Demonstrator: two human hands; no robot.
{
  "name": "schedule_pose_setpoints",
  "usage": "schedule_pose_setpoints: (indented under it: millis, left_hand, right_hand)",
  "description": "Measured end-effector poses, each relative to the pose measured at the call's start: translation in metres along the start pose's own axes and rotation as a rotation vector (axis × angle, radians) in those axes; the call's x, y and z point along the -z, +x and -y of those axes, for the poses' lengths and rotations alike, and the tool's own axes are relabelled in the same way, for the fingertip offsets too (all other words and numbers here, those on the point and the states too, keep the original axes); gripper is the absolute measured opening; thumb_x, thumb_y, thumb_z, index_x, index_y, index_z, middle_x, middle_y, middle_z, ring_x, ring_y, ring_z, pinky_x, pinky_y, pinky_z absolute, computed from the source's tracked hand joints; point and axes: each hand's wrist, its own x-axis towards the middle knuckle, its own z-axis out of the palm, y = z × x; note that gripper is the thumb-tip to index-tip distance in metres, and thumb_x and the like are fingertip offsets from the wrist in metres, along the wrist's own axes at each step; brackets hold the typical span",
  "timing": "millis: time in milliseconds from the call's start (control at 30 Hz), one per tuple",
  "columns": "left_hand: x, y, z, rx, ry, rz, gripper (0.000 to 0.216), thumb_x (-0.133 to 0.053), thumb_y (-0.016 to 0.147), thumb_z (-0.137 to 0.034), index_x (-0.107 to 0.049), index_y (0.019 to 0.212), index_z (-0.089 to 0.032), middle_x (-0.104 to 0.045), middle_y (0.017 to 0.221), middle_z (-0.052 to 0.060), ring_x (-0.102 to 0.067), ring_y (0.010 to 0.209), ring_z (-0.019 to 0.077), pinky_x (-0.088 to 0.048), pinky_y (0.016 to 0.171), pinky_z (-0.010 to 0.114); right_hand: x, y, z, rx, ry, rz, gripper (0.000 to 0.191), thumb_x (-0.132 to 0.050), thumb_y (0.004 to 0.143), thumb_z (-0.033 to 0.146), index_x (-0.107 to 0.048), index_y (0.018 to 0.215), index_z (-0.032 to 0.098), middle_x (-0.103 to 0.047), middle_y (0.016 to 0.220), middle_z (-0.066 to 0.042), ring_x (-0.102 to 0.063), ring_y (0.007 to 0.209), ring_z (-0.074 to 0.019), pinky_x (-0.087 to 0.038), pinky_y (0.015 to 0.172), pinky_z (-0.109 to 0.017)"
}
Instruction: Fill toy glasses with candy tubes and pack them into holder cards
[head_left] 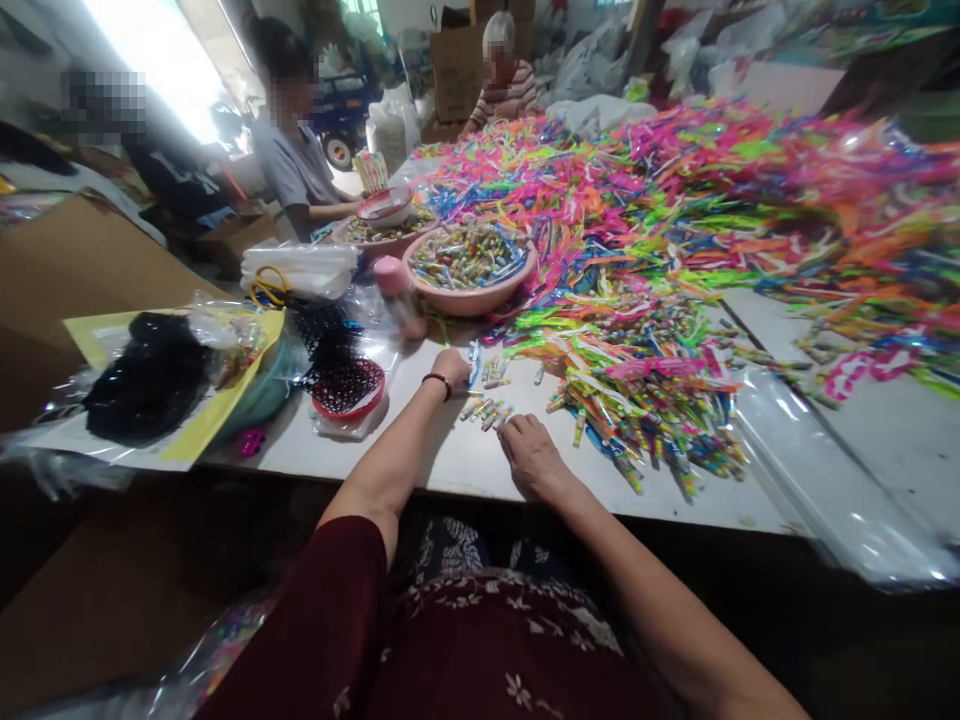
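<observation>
My left hand (452,369), with a beaded bracelet (437,379) at its wrist, is closed above the white table. A blue-and-white strip (474,364) shows right at its fingertips; I cannot make out what is inside the fingers. Nearer me, my right hand (531,452) rests palm down on the tabletop, fingers loosely bent and slightly apart. Its fingertips reach a small group of short, wrapped, multicoloured tubes (487,412). A few more such tubes (495,372) lie just beyond, between the two hands. To the right spreads a pile of bright strips with tube ends (656,415).
A pink basin (472,300) of small tubes stands ahead, beside a pink-capped bottle (394,290). A red basket (349,400) and a black plastic bag (146,380) are leftward. Clear plastic bags (832,470) overhang the right front edge. Other people (296,170) sit around the table.
</observation>
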Motion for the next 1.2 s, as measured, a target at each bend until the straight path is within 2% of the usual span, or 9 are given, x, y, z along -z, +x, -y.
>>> schedule_pose_setpoints:
  millis: [133,233,333,467,600,700,800,1000,1200]
  left_hand:
    - [-0.002,-0.017,0.009,0.020,-0.011,-0.065,0.047,-0.069,0.085,-0.033,-0.064,0.123,-0.006,-0.063,0.128,0.026,-0.061,0.120,0.0324,-0.048,0.094,0.033]
    - [-0.004,-0.024,0.010,0.009,-0.040,-0.091,0.053,-0.076,0.078,-0.039,-0.065,0.119,-0.008,-0.058,0.135,0.024,-0.056,0.126,0.0330,-0.045,0.100,0.033]
    - [-0.003,-0.022,0.006,0.014,-0.096,-0.080,0.034,-0.082,0.068,-0.023,-0.070,0.097,-0.008,-0.062,0.126,0.024,-0.058,0.123,0.0339,-0.045,0.098,0.032]
    - [0.004,-0.018,0.001,0.039,-0.259,-0.073,0.021,-0.079,0.058,-0.006,-0.066,0.074,-0.011,-0.070,0.096,0.020,-0.064,0.109,0.0345,-0.047,0.089,0.034]
    - [0.012,-0.031,0.003,0.037,-0.530,-0.166,0.028,-0.077,0.063,-0.007,-0.063,0.085,-0.016,-0.068,0.087,0.007,-0.063,0.101,0.0236,-0.048,0.086,0.030]
    - [0.014,-0.056,0.005,0.074,-0.786,-0.178,0.023,-0.072,0.073,-0.015,-0.059,0.092,-0.017,-0.064,0.080,0.001,-0.064,0.081,0.0160,-0.051,0.076,0.027]
    - [0.010,-0.096,0.005,0.099,-1.045,-0.087,0.014,-0.070,0.076,-0.019,-0.056,0.081,-0.016,-0.062,0.071,0.000,-0.063,0.067,0.0128,-0.055,0.071,0.028]
    - [-0.006,-0.189,-0.001,0.145,-1.516,0.141,0.022,-0.076,0.065,-0.013,-0.060,0.081,-0.015,-0.071,0.083,0.005,-0.069,0.078,0.0157,-0.059,0.078,0.030]
    - [-0.009,-0.227,-0.012,0.205,-1.729,0.234,0.029,-0.078,0.062,-0.010,-0.063,0.086,-0.015,-0.071,0.081,0.000,-0.068,0.073,0.0124,-0.057,0.074,0.025]
  right_hand:
    - [-0.004,-0.016,-0.006,-0.021,0.139,-0.070,0.020,-0.042,0.102,0.018,-0.061,0.106,0.016,-0.062,0.101,-0.012,-0.054,0.093,-0.0246,-0.045,0.086,-0.037]
    - [-0.008,-0.027,-0.004,0.002,0.194,-0.124,0.020,-0.041,0.102,0.020,-0.061,0.104,0.017,-0.063,0.102,-0.013,-0.055,0.096,-0.0252,-0.048,0.088,-0.039]
    - [-0.008,-0.036,-0.001,0.007,0.250,-0.176,0.021,-0.040,0.102,0.021,-0.060,0.109,0.018,-0.064,0.103,-0.013,-0.057,0.098,-0.0260,-0.050,0.089,-0.041]
    - [-0.004,-0.042,0.001,-0.055,0.375,-0.218,0.023,-0.042,0.102,0.025,-0.061,0.114,0.019,-0.067,0.102,-0.013,-0.060,0.097,-0.0261,-0.053,0.090,-0.043]
    - [0.002,-0.047,0.004,-0.180,0.582,-0.264,0.026,-0.046,0.100,0.032,-0.064,0.114,0.020,-0.069,0.104,-0.013,-0.065,0.096,-0.0245,-0.055,0.090,-0.043]
    - [0.010,-0.052,0.009,-0.347,0.814,-0.229,0.031,-0.049,0.099,0.040,-0.066,0.115,0.020,-0.070,0.104,-0.010,-0.067,0.090,-0.0210,-0.058,0.080,-0.036]
    - [0.024,-0.053,0.016,-0.469,0.992,-0.172,0.038,-0.056,0.096,0.049,-0.067,0.118,0.020,-0.071,0.100,-0.007,-0.067,0.085,-0.0189,-0.058,0.075,-0.032]
    - [0.052,-0.051,0.030,-0.371,1.033,-0.224,0.035,-0.067,0.090,0.048,-0.071,0.114,0.022,-0.070,0.112,-0.007,-0.064,0.103,-0.0200,-0.052,0.095,-0.036]
    - [0.064,-0.055,0.040,-0.478,1.222,-0.212,0.036,-0.073,0.085,0.051,-0.068,0.105,0.021,-0.072,0.094,-0.004,-0.066,0.081,-0.0169,-0.057,0.078,-0.033]
